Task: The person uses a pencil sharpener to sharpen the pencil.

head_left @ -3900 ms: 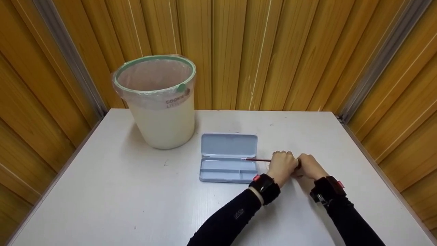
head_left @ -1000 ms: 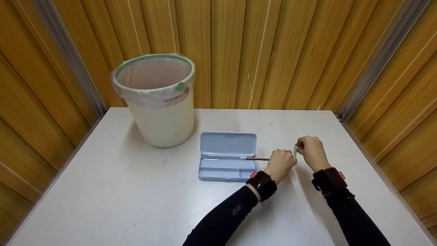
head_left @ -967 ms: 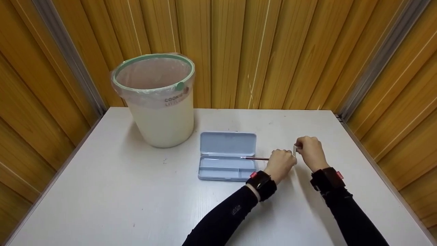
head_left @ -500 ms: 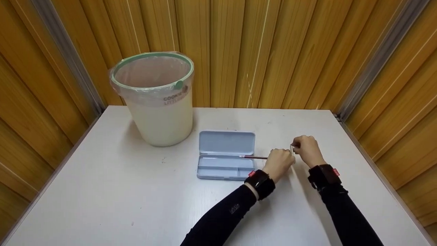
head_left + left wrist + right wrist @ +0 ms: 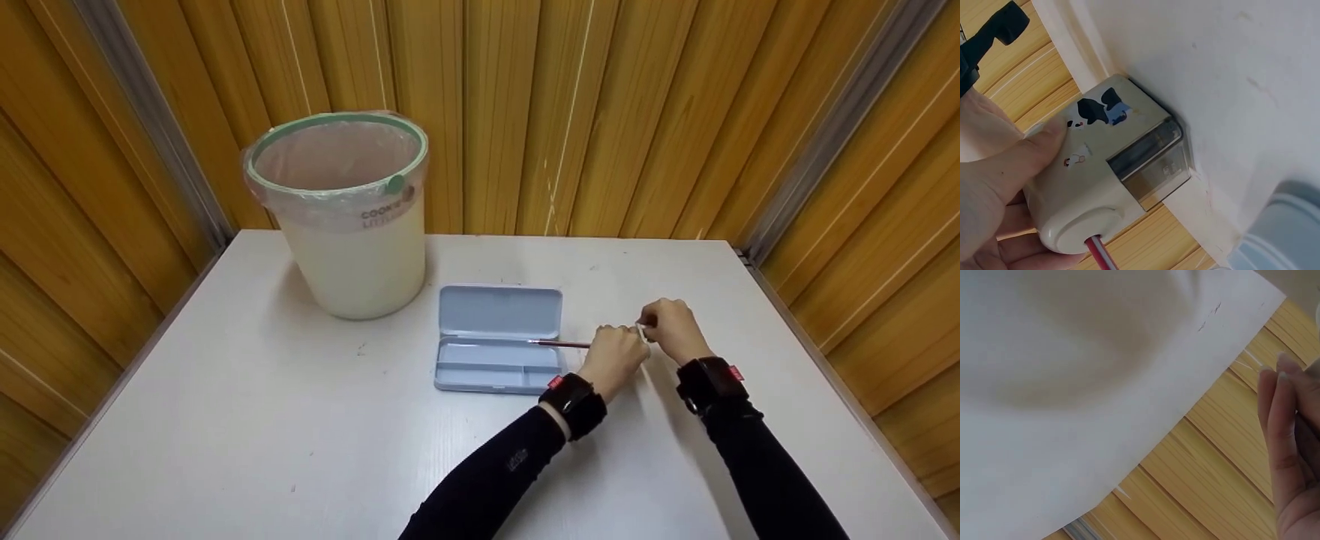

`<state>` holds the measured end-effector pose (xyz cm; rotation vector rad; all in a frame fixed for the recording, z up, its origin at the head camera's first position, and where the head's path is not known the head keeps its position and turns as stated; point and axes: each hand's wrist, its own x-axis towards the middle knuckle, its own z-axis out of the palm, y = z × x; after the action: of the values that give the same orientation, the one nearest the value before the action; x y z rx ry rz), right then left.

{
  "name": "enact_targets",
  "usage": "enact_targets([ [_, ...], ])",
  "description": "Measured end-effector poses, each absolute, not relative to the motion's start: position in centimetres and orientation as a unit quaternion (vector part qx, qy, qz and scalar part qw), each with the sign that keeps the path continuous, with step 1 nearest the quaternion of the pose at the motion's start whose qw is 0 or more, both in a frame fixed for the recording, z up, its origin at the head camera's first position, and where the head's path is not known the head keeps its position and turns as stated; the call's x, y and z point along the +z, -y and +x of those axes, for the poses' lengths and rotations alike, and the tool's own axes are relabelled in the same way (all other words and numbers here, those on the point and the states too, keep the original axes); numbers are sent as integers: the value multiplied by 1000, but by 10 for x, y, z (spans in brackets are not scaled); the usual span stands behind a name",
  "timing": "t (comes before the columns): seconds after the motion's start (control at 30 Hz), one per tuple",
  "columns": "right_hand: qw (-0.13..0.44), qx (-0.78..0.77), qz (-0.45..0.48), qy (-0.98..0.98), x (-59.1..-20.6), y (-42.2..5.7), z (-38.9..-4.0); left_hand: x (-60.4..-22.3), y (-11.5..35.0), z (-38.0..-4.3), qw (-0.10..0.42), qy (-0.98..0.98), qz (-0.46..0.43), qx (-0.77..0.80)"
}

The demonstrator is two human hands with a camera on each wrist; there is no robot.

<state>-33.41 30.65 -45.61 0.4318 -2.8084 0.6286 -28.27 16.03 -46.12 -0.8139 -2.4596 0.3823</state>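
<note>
Right hand — farther left, crank tilted

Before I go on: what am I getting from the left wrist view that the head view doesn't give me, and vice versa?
Only the left wrist view: the body of the sharpener, with its stickers, clear drawer and the hole with the pencil in it.

Only the head view: the lined bin and the compartments of the open case.

Both: the left hand, pencil, table, wall and, apparently, the case, just a corner by wrist.
</note>
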Motion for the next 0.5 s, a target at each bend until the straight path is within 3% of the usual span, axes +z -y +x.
enact_targets([
  [0.5,97,210,149,961,-455,-306,-334,-459,-165,-275,238,927,-261,123],
])
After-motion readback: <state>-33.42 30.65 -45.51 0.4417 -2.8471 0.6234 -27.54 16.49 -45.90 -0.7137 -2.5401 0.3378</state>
